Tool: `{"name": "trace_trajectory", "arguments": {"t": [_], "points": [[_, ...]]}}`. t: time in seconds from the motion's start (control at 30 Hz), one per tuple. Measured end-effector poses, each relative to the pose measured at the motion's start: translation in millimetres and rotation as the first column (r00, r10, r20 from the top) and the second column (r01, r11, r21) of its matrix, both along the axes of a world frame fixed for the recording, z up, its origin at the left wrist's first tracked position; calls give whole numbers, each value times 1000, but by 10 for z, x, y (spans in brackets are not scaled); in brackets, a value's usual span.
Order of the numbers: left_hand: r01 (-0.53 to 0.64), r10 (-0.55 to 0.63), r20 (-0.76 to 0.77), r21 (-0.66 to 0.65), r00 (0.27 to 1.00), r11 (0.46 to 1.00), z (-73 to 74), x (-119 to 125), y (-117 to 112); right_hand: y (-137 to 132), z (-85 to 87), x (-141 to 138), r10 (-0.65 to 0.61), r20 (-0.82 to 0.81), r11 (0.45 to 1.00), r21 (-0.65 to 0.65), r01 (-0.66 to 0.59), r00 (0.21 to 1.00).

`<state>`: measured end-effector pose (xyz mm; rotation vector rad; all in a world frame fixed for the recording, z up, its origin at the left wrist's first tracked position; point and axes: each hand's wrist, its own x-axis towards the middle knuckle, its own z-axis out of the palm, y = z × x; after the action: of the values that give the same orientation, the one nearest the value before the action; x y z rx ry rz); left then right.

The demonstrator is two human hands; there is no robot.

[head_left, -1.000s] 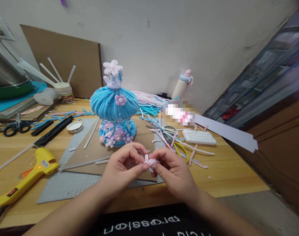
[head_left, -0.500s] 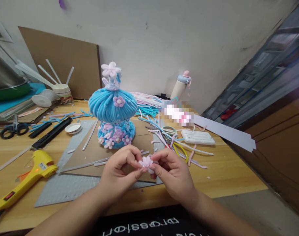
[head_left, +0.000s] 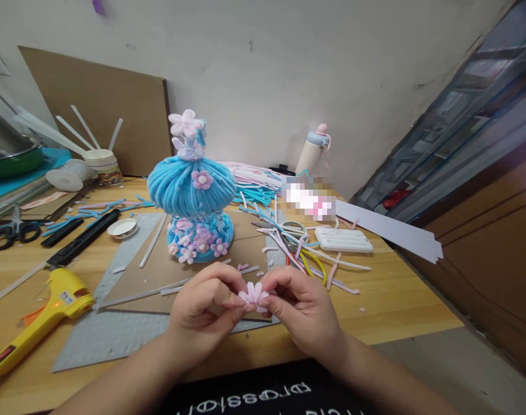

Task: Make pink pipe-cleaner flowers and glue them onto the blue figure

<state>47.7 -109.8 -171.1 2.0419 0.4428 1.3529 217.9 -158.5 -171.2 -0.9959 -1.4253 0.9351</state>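
Note:
Between my hands is a small pale pink flower [head_left: 254, 294] that looks made of fuzzy pipe cleaner. My left hand [head_left: 208, 308] pinches its left side with thumb and index finger. The right side is pinched by my right hand [head_left: 303, 308], so both hands are closed on it, and the fingertips cover part of the petals. Just beyond stands a blue pipe-cleaner piece [head_left: 192, 187] with a round, pleated top, a pink flower at its peak and several small flowers around its base. It rests on a brown cardboard sheet [head_left: 128, 291] over a grey cutting mat [head_left: 85, 340].
A yellow glue gun [head_left: 66, 297] lies at left, near black-handled scissors [head_left: 15, 230] and a black cutter [head_left: 87, 236]. Yellow-handled pliers [head_left: 312, 265], loose pipe cleaners [head_left: 258, 196] and a white power bank [head_left: 344, 240] are at right. A bottle [head_left: 312, 150] stands behind.
The view has shifted slightly to the right. Both hands keep their pinch on the flower, whose petals now face up more and look more fanned out.

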Motion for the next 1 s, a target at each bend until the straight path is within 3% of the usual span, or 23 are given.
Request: {"name": "trace_trajectory", "arguments": {"t": [0.23, 0.53, 0.6, 0.73, 0.87, 1.0], "points": [[-217, 219, 20, 230, 976, 949, 23, -7, -98, -24, -17, -40, -101, 79, 988, 128, 91, 992], [-308, 305, 52, 242, 951, 920, 0, 1, -129, -39, -35, -93, -120, 23, 989, 84, 118, 992], [-276, 273, 43, 192, 961, 942, -21, -1, -115, -25, -39, -109, -92, -65, 996, -18, 91, 994], [-193, 196, 33, -65, 980, 979, -51, 10, -64, 37, -28, -118, -39, -355, 965, -257, -58, 934], [-128, 141, 31, -259, 989, 957, -45, 39, -21, 99, -10, -102, -61, -524, 945, -303, -119, 850], [-117, 139, 49, -315, 989, 942, -38, 57, -1, 119, -7, -88, -103, -581, 953, -290, -88, 807]]}}
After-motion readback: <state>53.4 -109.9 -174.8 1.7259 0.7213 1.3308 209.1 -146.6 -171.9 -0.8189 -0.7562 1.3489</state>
